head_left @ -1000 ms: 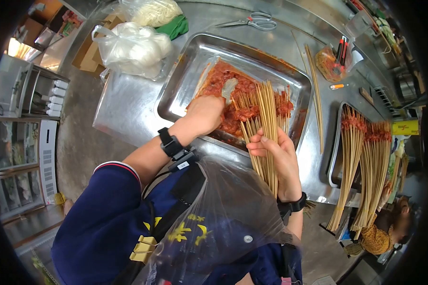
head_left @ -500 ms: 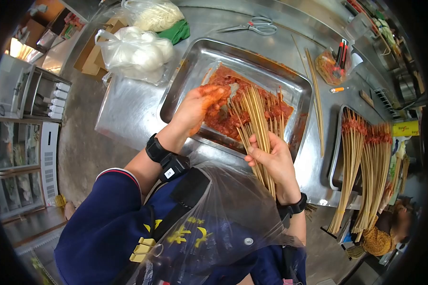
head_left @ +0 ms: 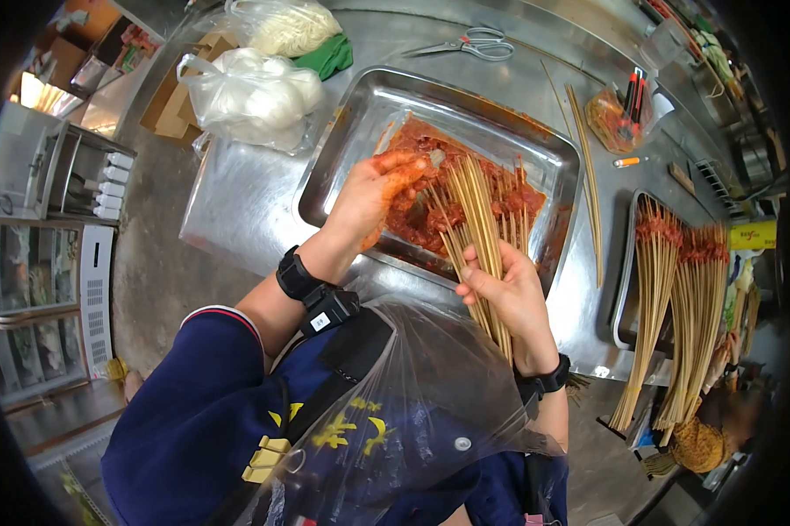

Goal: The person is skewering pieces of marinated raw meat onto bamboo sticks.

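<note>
A steel tray (head_left: 329,145) holds a heap of red, sauced meat pieces (head_left: 426,136), with several skewered pieces lying on its right part. Over the near right of the tray, my right hand (head_left: 505,285) is closed around a bundle of thin wooden skewers (head_left: 476,206), whose upper ends point into the tray. My left hand (head_left: 373,193), its fingers coated in red sauce, is closed at the meat beside the skewers' upper ends. A small pale piece shows at its fingertips; the rest of what it grips is hard to separate from the meat.
Bags of white food (head_left: 268,96) and scissors (head_left: 474,46) lie behind the tray. Loose skewers (head_left: 588,184), an orange pen (head_left: 627,162) and a tub with red-handled tools (head_left: 610,118) are to its right. A second tray (head_left: 625,289) bears bundles of meat skewers (head_left: 645,307).
The fingers of my left hand have shifted slightly right, towards the skewers' upper ends. My right hand still grips the bundle in nearly the same place. The view has moved slightly.
</note>
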The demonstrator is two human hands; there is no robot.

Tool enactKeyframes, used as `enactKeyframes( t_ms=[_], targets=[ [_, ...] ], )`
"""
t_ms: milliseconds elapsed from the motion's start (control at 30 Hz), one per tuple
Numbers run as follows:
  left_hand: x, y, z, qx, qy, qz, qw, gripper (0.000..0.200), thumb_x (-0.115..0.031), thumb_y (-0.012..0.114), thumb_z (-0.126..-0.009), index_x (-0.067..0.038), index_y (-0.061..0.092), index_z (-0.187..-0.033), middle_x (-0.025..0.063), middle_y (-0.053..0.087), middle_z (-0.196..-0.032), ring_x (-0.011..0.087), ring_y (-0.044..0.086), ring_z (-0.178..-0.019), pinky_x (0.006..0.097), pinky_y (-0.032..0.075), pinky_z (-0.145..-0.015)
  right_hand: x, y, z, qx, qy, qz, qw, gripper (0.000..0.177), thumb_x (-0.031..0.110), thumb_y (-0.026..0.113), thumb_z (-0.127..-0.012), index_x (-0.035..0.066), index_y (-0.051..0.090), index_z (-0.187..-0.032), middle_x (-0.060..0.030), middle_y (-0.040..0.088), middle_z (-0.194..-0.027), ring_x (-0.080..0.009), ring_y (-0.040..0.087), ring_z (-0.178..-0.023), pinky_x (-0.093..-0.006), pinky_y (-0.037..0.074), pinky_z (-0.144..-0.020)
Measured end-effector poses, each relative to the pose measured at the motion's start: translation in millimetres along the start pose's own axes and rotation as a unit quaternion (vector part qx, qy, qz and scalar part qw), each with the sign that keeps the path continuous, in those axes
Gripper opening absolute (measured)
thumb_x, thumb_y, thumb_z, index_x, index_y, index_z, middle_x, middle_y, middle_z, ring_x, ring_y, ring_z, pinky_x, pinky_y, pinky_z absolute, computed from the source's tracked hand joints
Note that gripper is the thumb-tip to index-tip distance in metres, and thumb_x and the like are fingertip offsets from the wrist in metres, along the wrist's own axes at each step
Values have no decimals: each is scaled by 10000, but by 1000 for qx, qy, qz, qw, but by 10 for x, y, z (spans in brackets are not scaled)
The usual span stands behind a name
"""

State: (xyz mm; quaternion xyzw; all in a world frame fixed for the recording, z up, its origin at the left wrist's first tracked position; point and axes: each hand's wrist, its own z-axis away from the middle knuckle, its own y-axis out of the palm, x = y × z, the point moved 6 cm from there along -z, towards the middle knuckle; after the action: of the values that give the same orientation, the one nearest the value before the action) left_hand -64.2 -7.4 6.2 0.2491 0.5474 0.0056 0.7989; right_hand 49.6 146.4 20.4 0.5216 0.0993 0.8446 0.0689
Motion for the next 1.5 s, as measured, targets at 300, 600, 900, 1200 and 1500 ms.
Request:
enactKeyframes(
  t_ms=[300, 600, 900, 1200, 1500],
  targets=[
    [-1, 93, 69, 16, 6, -13, 1000, 237, -159, 576, -854, 39, 594, -984, 87, 627, -945, 120, 596, -817, 228, 477, -708, -13, 2, -10, 10, -4, 7, 1000, 170, -4, 559, -800, -23, 514, -963, -45, 548, -774, -110, 587, -640, -202, 475, -537],
    [50, 77, 12, 19, -29, 7, 999, 286, -240, 534, -885, 24, 604, -969, 57, 634, -890, 108, 596, -780, 236, 476, -687, -15, -3, -11, 11, 0, -1, 1000, 170, -15, 569, -790, -21, 518, -952, -39, 543, -787, -107, 582, -637, -205, 472, -534],
    [90, 162, 99, 49, -33, -32, 998, 251, -201, 568, -863, 16, 611, -984, 49, 639, -888, 102, 589, -737, 225, 471, -638, -27, -21, 3, 7, 0, -11, 1000, 187, -14, 570, -795, -21, 515, -974, -43, 540, -805, -114, 589, -643, -208, 484, -540],
    [154, 212, 106, 88, -42, -107, 989, 175, -132, 619, -813, 12, 642, -911, 78, 655, -836, 129, 617, -747, 237, 487, -680, -44, -40, 11, -19, -19, -22, 999, 178, -17, 568, -792, -17, 527, -965, -43, 559, -807, -125, 601, -691, -217, 491, -601],
    [217, 196, 33, 82, -7, -113, 990, 162, -161, 634, -799, -32, 585, -716, 36, 621, -722, 89, 557, -644, 223, 433, -598, 54, -48, 67, -38, -83, 35, 995, 173, 17, 594, -789, 1, 560, -958, -30, 586, -859, -89, 568, -780, -218, 453, -708]
  ],
)
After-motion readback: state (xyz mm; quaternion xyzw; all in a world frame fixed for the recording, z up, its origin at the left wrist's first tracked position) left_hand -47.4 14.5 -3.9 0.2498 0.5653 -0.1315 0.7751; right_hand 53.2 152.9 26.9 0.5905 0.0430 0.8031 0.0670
